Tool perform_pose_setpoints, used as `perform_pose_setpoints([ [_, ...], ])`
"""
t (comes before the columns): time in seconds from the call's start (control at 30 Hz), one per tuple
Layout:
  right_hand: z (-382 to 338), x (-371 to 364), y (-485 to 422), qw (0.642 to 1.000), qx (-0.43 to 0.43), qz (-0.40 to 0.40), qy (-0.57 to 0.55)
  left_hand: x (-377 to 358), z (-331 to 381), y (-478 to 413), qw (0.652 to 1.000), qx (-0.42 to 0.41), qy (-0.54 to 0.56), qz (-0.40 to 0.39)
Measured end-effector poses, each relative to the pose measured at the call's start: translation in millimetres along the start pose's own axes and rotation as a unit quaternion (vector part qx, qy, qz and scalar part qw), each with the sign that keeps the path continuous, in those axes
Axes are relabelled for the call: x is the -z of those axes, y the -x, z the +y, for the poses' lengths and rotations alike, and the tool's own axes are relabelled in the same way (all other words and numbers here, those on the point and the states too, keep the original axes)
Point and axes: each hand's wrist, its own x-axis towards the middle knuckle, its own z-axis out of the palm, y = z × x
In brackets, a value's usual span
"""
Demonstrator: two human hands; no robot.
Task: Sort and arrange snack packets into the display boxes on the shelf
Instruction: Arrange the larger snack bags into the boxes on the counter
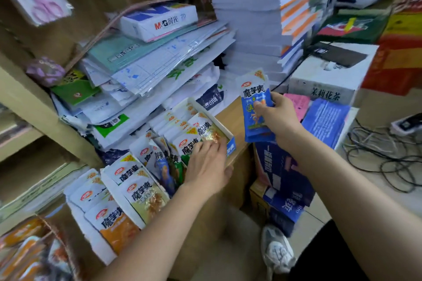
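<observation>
My right hand grips a small stack of blue snack packets, held upright above the brown carton top. My left hand lies with fingers spread on the packets at the near end of an upper display box, which holds a row of white and green packets. Beside it, lower left, a second display box holds white packets with yellow-green fronts. Further left sit white and orange packets. Some blue packets stand between the two boxes.
Piles of paper, folders and a ream of copy paper rise behind the boxes. A white carton, blue booklets and tangled cables lie at right. My shoe shows below, with wooden shelving at left.
</observation>
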Motion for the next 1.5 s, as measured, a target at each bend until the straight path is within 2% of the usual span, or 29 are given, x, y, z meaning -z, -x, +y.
perform_pose_setpoints([
  [0.07, 1.5, 5.1, -3.1, 1.0, 0.001, 0.002, 0.002, -4.6, 5.5, -5.2, 0.999, 0.015, -0.002, -0.033],
  [0.17, 2.4, 11.3, -6.4, 1.0, -0.009, -0.01, -0.009, -2.6, 8.1, -3.3, 0.999, 0.03, 0.038, 0.005],
  [0.3, 2.5, 12.6, -11.0, 1.0, -0.013, -0.004, -0.004, 7.7, 7.1, -7.1, 1.0, 0.001, 0.014, -0.015],
  [0.37, 4.3, 13.5, -12.5, 1.0, -0.02, -0.006, 0.01, 12.2, -1.6, -17.5, 0.999, -0.019, -0.002, 0.027],
  [0.43, 6.6, 16.6, -13.4, 0.999, -0.021, -0.025, 0.041, 22.1, -13.3, -34.3, 0.997, 0.003, 0.002, 0.078],
  [0.47, 7.7, 19.0, -13.0, 0.998, -0.022, -0.038, 0.049, 28.5, -19.4, -43.4, 0.997, 0.027, -0.009, 0.07],
  [0.53, 10.7, 23.8, -12.5, 0.997, -0.036, -0.063, 0.04, 38.4, -30.6, -62.4, 0.995, 0.07, -0.069, 0.0],
  [0.63, 18.2, 28.0, -14.7, 0.995, -0.048, -0.071, 0.042, 39.5, -43.2, -87.3, 0.986, 0.087, -0.099, -0.104],
  [0.7, 24.0, 27.5, -15.8, 0.994, -0.061, -0.077, 0.041, 35.0, -50.4, -99.8, 0.985, 0.091, -0.071, -0.128],
  [0.8, 39.5, 18.8, -15.5, 0.991, -0.087, -0.088, 0.044, 31.6, -58.9, -108.1, 0.988, 0.095, -0.017, -0.123],
  [0.93, 59.8, 4.8, -15.5, 0.994, -0.059, -0.059, 0.065, 33.2, -72.9, -104.1, 0.983, 0.089, 0.128, -0.095],
  [1.1, 63.3, 1.5, -16.0, 0.998, -0.043, -0.038, 0.034, 53.7, -74.3, -81.3, 0.951, 0.026, 0.304, -0.046],
  [1.2, 62.6, 1.9, -13.4, 0.998, -0.04, -0.037, 0.027, 58.6, -64.9, -57.7, 0.951, -0.013, 0.308, 0.014],
  [1.3, 63.0, 2.5, -12.7, 0.998, -0.048, -0.042, 0.005, 51.7, -60.0, -28.9, 0.96, -0.089, 0.247, 0.098],
  [1.4, 61.8, 3.2, -12.5, 0.998, -0.051, -0.042, -0.011, 38.3, -58.1, -4.4, 0.953, -0.167, 0.205, 0.145],
  [1.5, 54.2, 4.0, -11.6, 0.997, -0.049, -0.041, -0.031, 29.2, -56.9, 6.9, 0.943, -0.177, 0.22, 0.176],
])
